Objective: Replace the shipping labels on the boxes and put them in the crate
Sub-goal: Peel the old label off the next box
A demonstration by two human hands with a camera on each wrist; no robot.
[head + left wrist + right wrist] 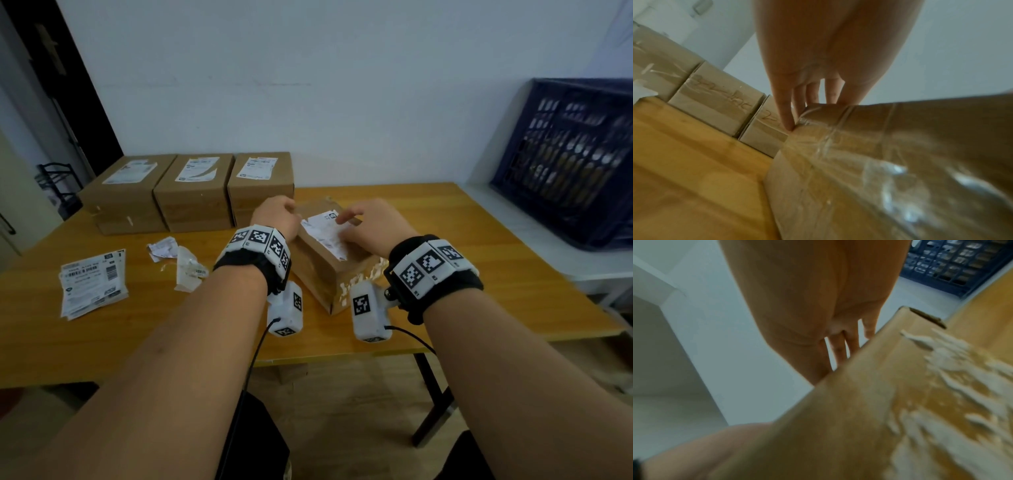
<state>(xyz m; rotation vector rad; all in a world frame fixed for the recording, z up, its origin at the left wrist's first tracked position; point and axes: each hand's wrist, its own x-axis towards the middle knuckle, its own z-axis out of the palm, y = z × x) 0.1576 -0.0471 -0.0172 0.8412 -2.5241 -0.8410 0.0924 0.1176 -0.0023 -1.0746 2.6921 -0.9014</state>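
A brown cardboard box [325, 274] stands askew mid-table with a white shipping label [327, 234] on its top. My right hand [359, 224] lies on that label with straight fingers [840, 352] pressing it flat. At the box's far left top edge is my left hand [279, 214]; its fingers [786, 113] are straight and touch the taped corner of the box [859, 162]. White torn-paper residue [941, 373] covers the box's right side. The dark blue crate [575, 161] lies tipped on a white surface at the right.
Three labelled cardboard boxes [195, 192] stand in a row at the back left of the wooden table [479, 246]. A stack of fresh labels [92, 284] lies at the left, with crumpled peeled labels [178, 257] beside it.
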